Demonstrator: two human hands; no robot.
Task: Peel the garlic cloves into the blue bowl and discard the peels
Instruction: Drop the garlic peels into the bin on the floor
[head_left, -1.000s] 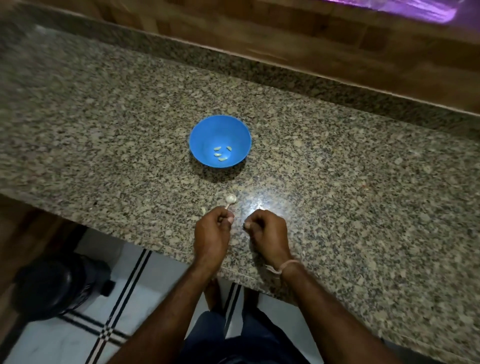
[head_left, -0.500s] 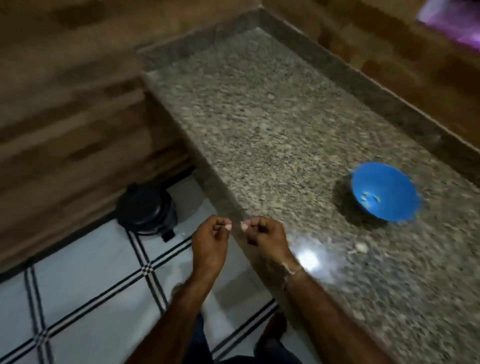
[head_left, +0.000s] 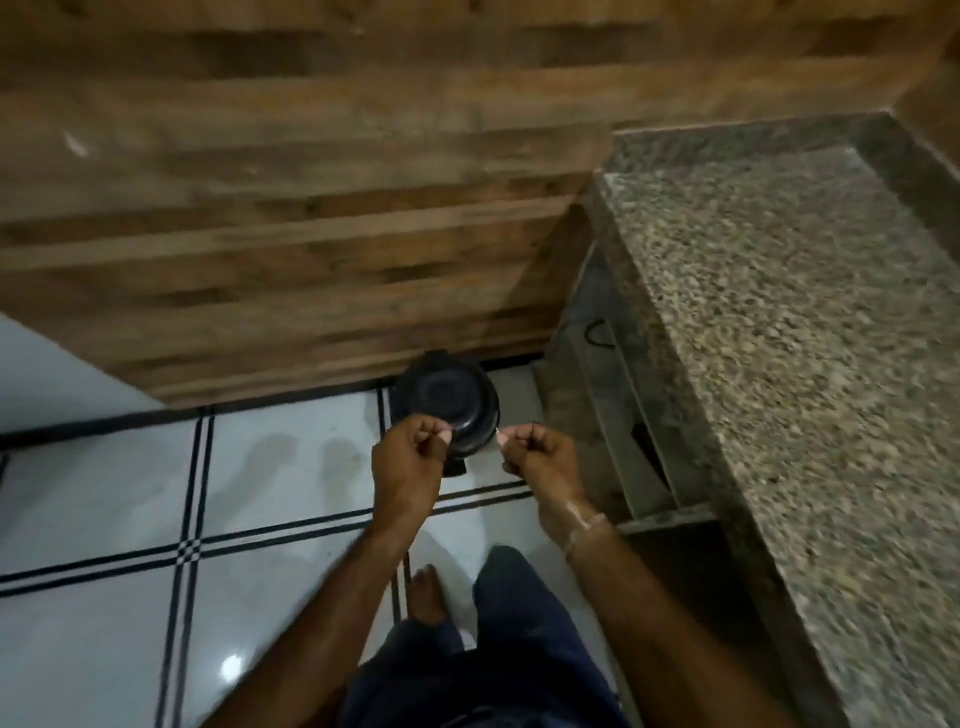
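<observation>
Here we are over the floor, both hands up in front of us and close together with a small gap between them. Our right hand is curled tight, thumb and forefinger pinching a pale sliver of garlic peel that pokes out toward the left hand. Our left hand is curled the same way, thumb pressed to forefinger; whether a scrap sits in that pinch we cannot tell.

Just beyond the fingertips, partly hidden by them, stands a round black dustbin with its lid closed, so the peel hangs right at its near edge. Past the bin rises a wood-panelled wall. Off to the right of our right hand runs the speckled granite tabletop, well apart from the peel. A pale thread band circles the right wrist, and below the hands we see a bare foot on the white tiles.
</observation>
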